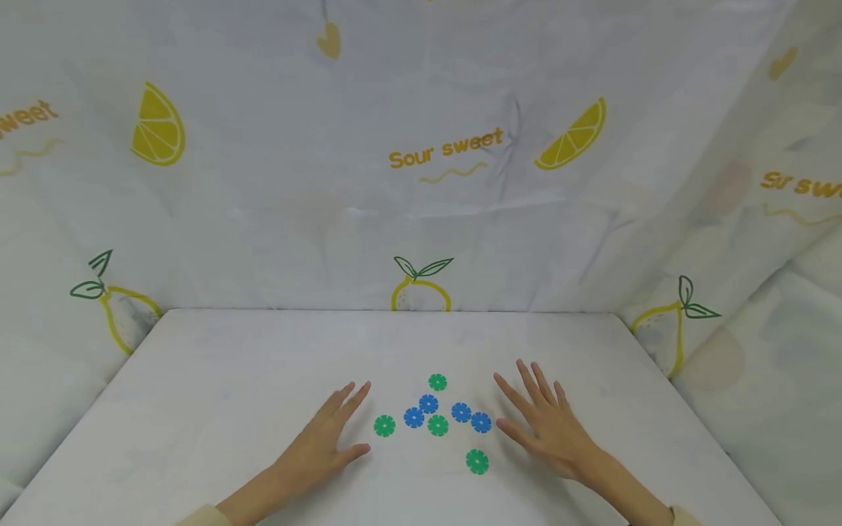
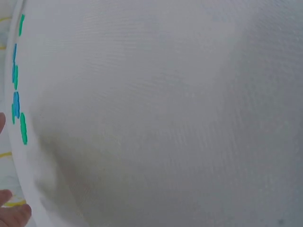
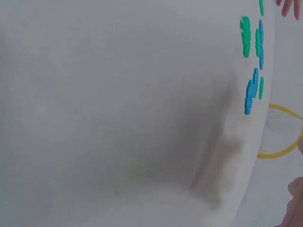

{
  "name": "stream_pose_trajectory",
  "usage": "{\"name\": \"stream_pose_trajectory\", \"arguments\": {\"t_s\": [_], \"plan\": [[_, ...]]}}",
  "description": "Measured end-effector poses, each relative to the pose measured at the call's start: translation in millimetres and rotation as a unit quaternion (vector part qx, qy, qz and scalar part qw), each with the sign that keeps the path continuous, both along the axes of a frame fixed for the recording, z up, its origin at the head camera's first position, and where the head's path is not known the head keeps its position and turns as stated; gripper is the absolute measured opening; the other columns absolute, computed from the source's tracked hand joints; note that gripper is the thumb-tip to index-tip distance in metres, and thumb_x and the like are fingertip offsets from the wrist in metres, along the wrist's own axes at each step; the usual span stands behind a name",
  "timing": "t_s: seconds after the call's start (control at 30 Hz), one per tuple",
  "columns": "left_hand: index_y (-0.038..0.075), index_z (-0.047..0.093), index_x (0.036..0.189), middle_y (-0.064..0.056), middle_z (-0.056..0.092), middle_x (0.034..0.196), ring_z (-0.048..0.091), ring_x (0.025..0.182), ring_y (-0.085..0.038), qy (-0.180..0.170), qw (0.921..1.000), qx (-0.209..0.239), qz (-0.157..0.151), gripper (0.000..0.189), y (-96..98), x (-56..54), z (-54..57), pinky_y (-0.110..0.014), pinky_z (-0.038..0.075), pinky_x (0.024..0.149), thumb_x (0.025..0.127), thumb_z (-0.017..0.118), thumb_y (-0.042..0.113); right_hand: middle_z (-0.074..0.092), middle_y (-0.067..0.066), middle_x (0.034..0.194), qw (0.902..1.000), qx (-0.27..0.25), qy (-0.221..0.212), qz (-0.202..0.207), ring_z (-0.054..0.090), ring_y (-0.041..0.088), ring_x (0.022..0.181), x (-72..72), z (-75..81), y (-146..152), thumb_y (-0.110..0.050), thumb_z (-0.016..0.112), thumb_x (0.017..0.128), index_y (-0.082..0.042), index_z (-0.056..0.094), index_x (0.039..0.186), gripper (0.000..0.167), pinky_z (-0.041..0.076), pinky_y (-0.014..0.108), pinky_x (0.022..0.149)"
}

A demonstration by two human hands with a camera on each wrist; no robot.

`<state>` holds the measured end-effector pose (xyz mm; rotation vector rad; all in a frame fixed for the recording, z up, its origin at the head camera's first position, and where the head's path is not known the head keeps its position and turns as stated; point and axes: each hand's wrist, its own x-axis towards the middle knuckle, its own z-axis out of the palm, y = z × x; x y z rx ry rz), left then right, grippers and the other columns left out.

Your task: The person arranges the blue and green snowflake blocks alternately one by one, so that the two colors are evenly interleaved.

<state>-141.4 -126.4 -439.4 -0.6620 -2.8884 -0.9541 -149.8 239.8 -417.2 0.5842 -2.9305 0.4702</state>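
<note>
1. Clearly, we see the left hand with fingers stretched and thumb held apart, its grip holding nothing; a green notched disc lies nearest to it.
2. We find the right hand spread wide too, its grip holding nothing, the thumb just beside a blue notched disc.
3. Between the hands we count eight thin, round toothed discs, four green and four blue; the blue ones lie in two close pairs.
4. We see them on a white, finely textured worktop, before a creased fabric backdrop printed with lemons.
</note>
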Motion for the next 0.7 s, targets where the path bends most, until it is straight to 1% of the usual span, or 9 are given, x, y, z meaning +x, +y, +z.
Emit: {"name": "stream_pose_trajectory", "arguments": {"t_s": [0.07,0.13,0.2,0.3,0.4,0.47,0.57,0.67,0.7], "plan": [[0.014,0.040,0.146,-0.017,0.043,0.143,0.042,0.129,-0.040,0.013,0.9998,0.007,-0.013,0.072,4.7,-2.1,-0.6,-0.056,0.041,0.098,0.084,0.075,0.025,0.022,0.016,0.156,0.9999,-0.012,0.001,0.004,0.013,0.041,0.143,3.2,-3.1,-3,-0.046,0.054,0.094,-0.024,0.038,0.148,0.060,0.019,0.069,0.105],[0.008,0.051,0.138,-0.015,0.053,0.133,0.052,0.120,-0.035,0.032,0.9991,0.010,-0.027,0.063,8.2,-5.7,-2.7,-0.051,0.045,0.095,0.082,0.076,0.019,0.029,0.014,0.154,0.9997,-0.025,0.003,0.006,0.021,0.041,0.140,6.0,-6.4,-6,-0.043,0.055,0.094,-0.022,0.041,0.147,0.058,0.027,0.067,0.102],[0.004,0.057,0.131,-0.014,0.059,0.125,0.057,0.114,-0.032,0.044,0.9981,0.022,-0.037,0.057,11.3,-10.1,-6.2,-0.047,0.048,0.092,0.080,0.077,0.016,0.035,0.011,0.151,0.9993,-0.037,0.006,0.006,0.030,0.039,0.137,7.7,-9.8,-8,-0.040,0.056,0.094,-0.020,0.044,0.145,0.056,0.036,0.065,0.098],[0.000,0.063,0.123,-0.013,0.063,0.117,0.061,0.105,-0.027,0.041,0.9974,0.045,-0.039,0.051,15.9,-16.2,-13.0,-0.038,0.053,0.085,0.077,0.079,0.013,0.044,0.008,0.145,0.9988,-0.048,0.007,0.000,0.040,0.034,0.132,9.1,-14.2,-10,-0.038,0.058,0.094,-0.018,0.049,0.141,0.052,0.042,0.061,0.093],[-0.001,0.065,0.120,-0.012,0.064,0.112,0.062,0.093,-0.021,0.035,0.9974,0.053,-0.034,0.050,19.5,-20.0,-17.7,-0.029,0.054,0.077,0.075,0.081,0.013,0.051,0.005,0.137,0.9978,-0.065,0.012,0.008,0.047,0.028,0.125,7.3,-17.3,-10,-0.034,0.061,0.093,-0.017,0.056,0.135,0.045,0.046,0.054,0.093],[-0.001,0.065,0.119,-0.010,0.064,0.109,0.060,0.086,-0.017,0.030,0.9979,0.050,-0.029,0.049,21.3,-21.4,-18.6,-0.026,0.053,0.073,0.075,0.081,0.014,0.056,0.002,0.129,0.9965,-0.080,0.015,0.020,0.051,0.025,0.118,4.3,-19.1,-9,-0.030,0.064,0.092,-0.015,0.061,0.129,0.039,0.050,0.048,0.090],[0.000,0.066,0.117,-0.008,0.064,0.105,0.055,0.080,-0.012,0.031,0.9982,0.045,-0.024,0.047,23.2,-23.0,-18.4,-0.025,0.050,0.069,0.074,0.081,0.013,0.059,0.000,0.118,0.9928,-0.109,0.010,0.049,0.055,0.022,0.108,-3.1,-21.0,-4,-0.023,0.067,0.090,-0.012,0.066,0.120,0.032,0.054,0.036,0.080],[0.000,0.068,0.114,-0.006,0.063,0.102,0.053,0.080,-0.011,0.030,0.9982,0.048,-0.023,0.044,24.1,-24.3,-17.6,-0.025,0.049,0.069,0.074,0.081,0.011,0.062,0.003,0.110,0.9874,-0.136,0.000,0.081,0.058,0.022,0.098,-12.4,-22.1,2,-0.019,0.071,0.087,-0.008,0.070,0.113,0.029,0.054,0.028,0.069],[0.000,0.068,0.114,-0.005,0.063,0.102,0.053,0.080,-0.010,0.028,0.9982,0.048,-0.022,0.044,24.3,-24.8,-17.4,-0.025,0.049,0.070,0.074,0.081,0.011,0.062,0.004,0.108,0.9852,-0.145,-0.004,0.091,0.059,0.023,0.096,-15.7,-22.2,4,-0.018,0.072,0.086,-0.007,0.070,0.111,0.028,0.054,0.027,0.067]]}}
